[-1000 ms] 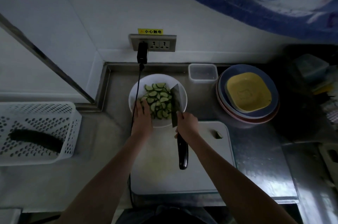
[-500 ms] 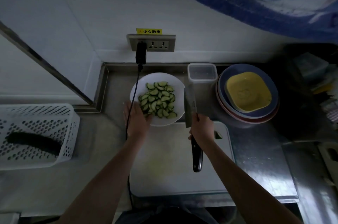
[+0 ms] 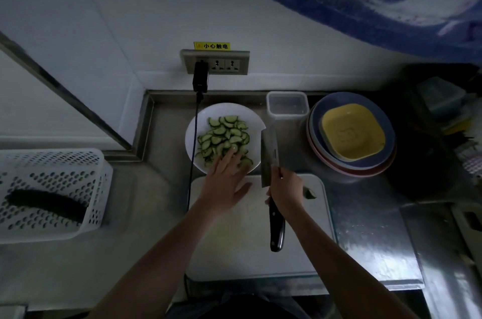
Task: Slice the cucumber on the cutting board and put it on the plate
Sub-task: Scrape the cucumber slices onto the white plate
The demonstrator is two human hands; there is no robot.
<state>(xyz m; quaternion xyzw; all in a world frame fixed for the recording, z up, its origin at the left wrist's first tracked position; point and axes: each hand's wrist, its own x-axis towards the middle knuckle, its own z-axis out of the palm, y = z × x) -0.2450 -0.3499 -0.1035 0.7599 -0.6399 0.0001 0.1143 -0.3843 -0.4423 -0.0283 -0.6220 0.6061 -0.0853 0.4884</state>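
Many cucumber slices point(image 3: 224, 137) fill the white plate point(image 3: 254, 120) beyond the cutting board's point(image 3: 242, 245) far edge; left hand point(image 3: 224, 184) spread flat over them, right hand point(image 3: 285, 189) clamped around the cleaver point(image 3: 270, 154).

A kitchen; steel counter point(image 3: 370, 230), cutting board point(image 3: 250, 248), stacked plates point(image 3: 352, 162).

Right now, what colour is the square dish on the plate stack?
Yellow: the square dish tops the bluish plate stack. Head view.
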